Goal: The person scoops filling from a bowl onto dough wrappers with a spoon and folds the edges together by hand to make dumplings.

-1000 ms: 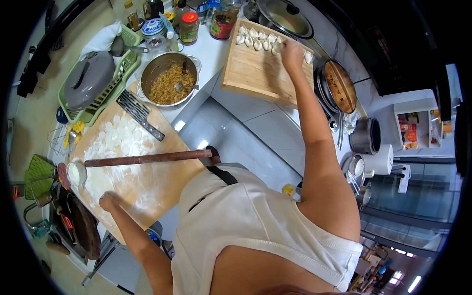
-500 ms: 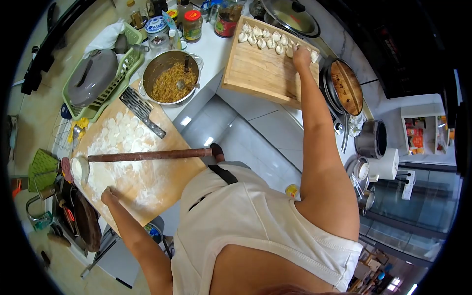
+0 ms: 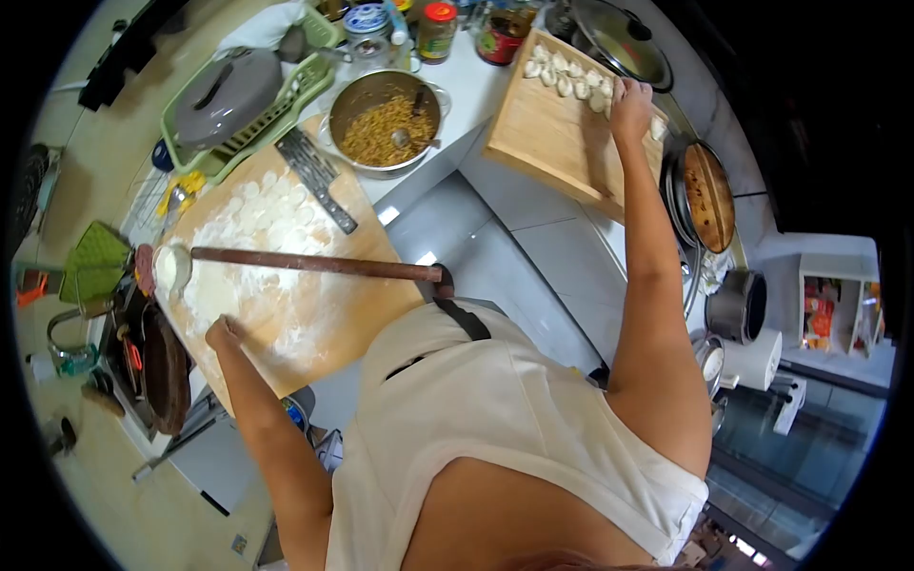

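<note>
My right hand (image 3: 631, 111) reaches over the wooden tray (image 3: 538, 128), fingers curled down at the rows of folded dumplings (image 3: 566, 71). Its fingertips touch or nearly touch the dumplings there; whatever they grip is hidden. On the floured wooden board (image 3: 352, 309), my left hand (image 3: 225, 333) rests closed near the left edge, and I cannot make out anything in it. Flat round dough wrappers (image 3: 276, 205) lie overlapping under flour toward the back. Across the board stretches a long dark rolling pin (image 3: 319, 263), its right end past the edge by my body.
A pot of filling (image 3: 386, 133) with a spoon stands behind the board. The cleaver (image 3: 316, 181) lies at the board's back corner. A flour bowl (image 3: 172, 269) sits at its left edge. Lidded pans (image 3: 706, 195) flank the tray. A green basket (image 3: 305, 86) stands behind.
The view has shifted, so board, pot and tray appear farther right and higher. My right hand stays at the dumplings, and my left hand stays closed on the board.
</note>
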The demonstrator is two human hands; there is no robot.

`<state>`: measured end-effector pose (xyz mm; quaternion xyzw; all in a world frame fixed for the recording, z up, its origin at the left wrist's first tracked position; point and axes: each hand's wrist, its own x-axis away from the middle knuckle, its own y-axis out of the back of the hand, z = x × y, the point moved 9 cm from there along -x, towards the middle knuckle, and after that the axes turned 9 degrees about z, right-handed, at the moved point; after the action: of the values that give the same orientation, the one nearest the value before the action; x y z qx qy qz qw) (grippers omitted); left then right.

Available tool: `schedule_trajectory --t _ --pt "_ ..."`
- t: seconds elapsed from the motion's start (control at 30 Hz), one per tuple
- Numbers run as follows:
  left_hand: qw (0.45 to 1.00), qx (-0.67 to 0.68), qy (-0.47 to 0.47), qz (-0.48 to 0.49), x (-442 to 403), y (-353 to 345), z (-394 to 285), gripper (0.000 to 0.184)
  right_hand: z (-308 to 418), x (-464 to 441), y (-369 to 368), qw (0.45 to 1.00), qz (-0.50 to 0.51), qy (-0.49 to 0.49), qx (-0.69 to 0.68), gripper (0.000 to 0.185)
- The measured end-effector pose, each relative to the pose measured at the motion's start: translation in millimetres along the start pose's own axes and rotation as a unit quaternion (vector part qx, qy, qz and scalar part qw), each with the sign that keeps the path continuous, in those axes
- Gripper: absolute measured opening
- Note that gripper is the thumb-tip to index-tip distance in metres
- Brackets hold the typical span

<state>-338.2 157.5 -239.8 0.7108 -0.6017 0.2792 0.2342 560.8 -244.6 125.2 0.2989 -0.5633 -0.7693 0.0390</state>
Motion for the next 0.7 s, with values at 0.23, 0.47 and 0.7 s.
schedule_trajectory --t 0.23,0.47,0.7 --pt "0.798 -0.475 -0.274 -0.249 61.6 -28.8 -62.1 0.012 212.9 113.4 17.5 0.937 0.107 0.312 -0.116 0.026" --pt "0.856 -0.362 -0.3 -0.216 107.7 -65.5 -62.8 0.027 275.4 172.5 -85.2 0.898 0.276 0.343 -0.011 0.029" --pt "0.982 -0.011 -0.146 -0.123 12.9 -19.9 0.5 0.023 292.0 159.7 -115.9 0.896 0.292 0.333 0.033 0.015"
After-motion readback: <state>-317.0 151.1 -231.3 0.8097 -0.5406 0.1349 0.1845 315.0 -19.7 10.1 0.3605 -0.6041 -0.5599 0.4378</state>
